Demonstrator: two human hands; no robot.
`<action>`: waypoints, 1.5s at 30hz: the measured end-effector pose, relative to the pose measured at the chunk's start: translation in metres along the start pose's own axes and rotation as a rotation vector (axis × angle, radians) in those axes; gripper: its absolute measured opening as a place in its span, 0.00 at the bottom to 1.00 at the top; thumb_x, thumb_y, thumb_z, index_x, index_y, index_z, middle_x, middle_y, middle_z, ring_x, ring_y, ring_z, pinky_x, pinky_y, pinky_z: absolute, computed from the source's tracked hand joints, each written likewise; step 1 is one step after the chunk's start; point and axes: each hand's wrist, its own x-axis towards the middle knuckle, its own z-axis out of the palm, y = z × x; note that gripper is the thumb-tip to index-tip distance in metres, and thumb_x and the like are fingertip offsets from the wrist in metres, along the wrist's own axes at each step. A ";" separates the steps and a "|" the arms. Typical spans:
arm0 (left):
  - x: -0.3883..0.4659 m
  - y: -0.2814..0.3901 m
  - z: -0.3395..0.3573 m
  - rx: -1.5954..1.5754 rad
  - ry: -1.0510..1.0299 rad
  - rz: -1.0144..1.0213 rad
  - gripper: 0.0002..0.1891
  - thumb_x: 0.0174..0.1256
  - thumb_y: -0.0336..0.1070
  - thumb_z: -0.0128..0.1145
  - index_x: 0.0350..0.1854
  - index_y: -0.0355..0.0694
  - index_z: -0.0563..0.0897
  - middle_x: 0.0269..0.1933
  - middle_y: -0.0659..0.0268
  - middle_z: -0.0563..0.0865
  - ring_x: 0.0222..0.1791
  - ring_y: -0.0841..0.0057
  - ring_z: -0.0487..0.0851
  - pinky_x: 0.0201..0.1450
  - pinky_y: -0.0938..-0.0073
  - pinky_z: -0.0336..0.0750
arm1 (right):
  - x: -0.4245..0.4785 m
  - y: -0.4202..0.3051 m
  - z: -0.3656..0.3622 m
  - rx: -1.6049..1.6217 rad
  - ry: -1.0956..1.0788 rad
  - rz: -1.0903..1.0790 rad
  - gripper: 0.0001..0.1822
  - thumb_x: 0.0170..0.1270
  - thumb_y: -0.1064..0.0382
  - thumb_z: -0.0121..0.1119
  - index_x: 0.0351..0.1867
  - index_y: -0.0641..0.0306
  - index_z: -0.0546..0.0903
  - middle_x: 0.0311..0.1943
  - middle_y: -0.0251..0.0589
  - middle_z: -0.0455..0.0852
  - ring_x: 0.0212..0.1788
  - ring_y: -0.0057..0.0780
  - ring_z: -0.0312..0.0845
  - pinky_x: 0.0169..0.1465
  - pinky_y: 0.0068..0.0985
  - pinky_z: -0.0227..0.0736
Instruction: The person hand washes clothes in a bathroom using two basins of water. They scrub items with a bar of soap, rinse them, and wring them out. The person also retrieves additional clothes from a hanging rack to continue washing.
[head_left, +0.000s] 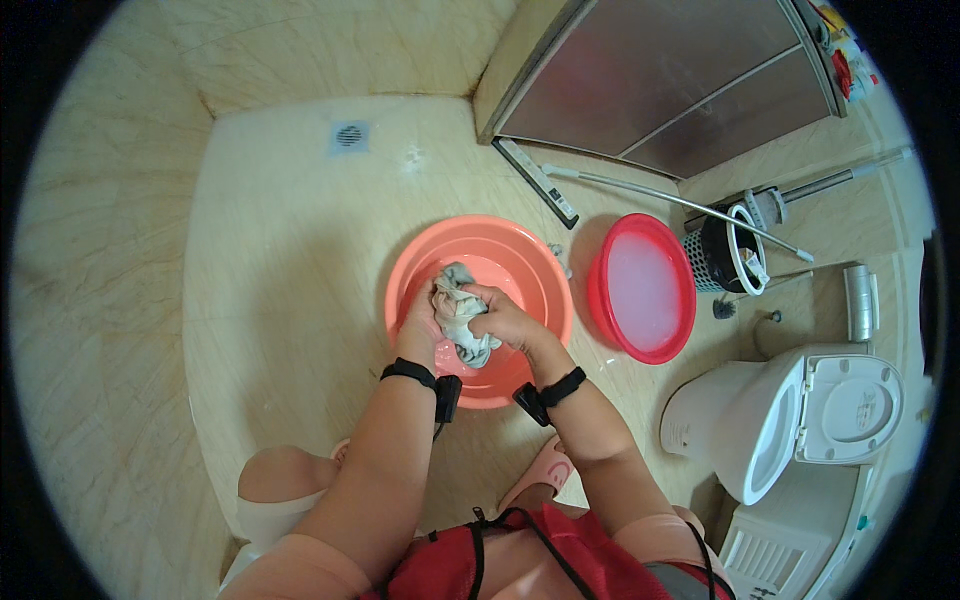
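Both my hands hold a bunched, wet-looking pale grey and white cloth (459, 307) over a round orange plastic basin (480, 225). My left hand (424, 315) grips the cloth's left side, its fingers partly hidden behind the folds. From the right, my right hand (504, 321) pinches it, with the thumb and forefinger on top. One end of the cloth hangs towards the basin's near side. A little water glistens on the basin's bottom. Each wrist wears a black strap with a small black device.
Right of the basin stands a red plastic basin (596, 289) of cloudy water. Beyond lie a floor squeegee (536, 182) with a metal pole (675, 199), a lattice waste bin (701, 262) and a toilet brush (724, 308). A white toilet (720, 420) is at right, a floor drain (349, 136) at far left.
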 end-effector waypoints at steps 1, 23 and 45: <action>0.010 0.000 -0.011 0.018 -0.093 0.036 0.21 0.71 0.51 0.38 0.46 0.41 0.80 0.46 0.58 0.85 0.43 0.61 0.84 0.50 0.54 0.78 | 0.005 -0.003 0.004 0.011 0.076 -0.023 0.31 0.39 0.75 0.55 0.53 0.68 0.77 0.37 0.34 0.82 0.36 0.23 0.78 0.40 0.22 0.75; 0.011 0.005 -0.026 0.273 0.311 0.122 0.24 0.69 0.58 0.37 0.48 0.47 0.79 0.44 0.64 0.84 0.42 0.64 0.82 0.44 0.50 0.75 | 0.048 0.070 -0.031 0.223 0.239 0.239 0.20 0.49 0.61 0.59 0.47 0.61 0.78 0.35 0.41 0.85 0.35 0.33 0.83 0.32 0.26 0.78; -0.022 0.006 0.011 0.491 0.579 -0.096 0.37 0.60 0.69 0.44 0.68 0.54 0.65 0.69 0.60 0.67 0.67 0.51 0.63 0.63 0.29 0.40 | 0.078 0.102 -0.007 -0.387 0.447 0.179 0.25 0.52 0.61 0.60 0.53 0.66 0.76 0.36 0.41 0.83 0.35 0.34 0.79 0.35 0.30 0.73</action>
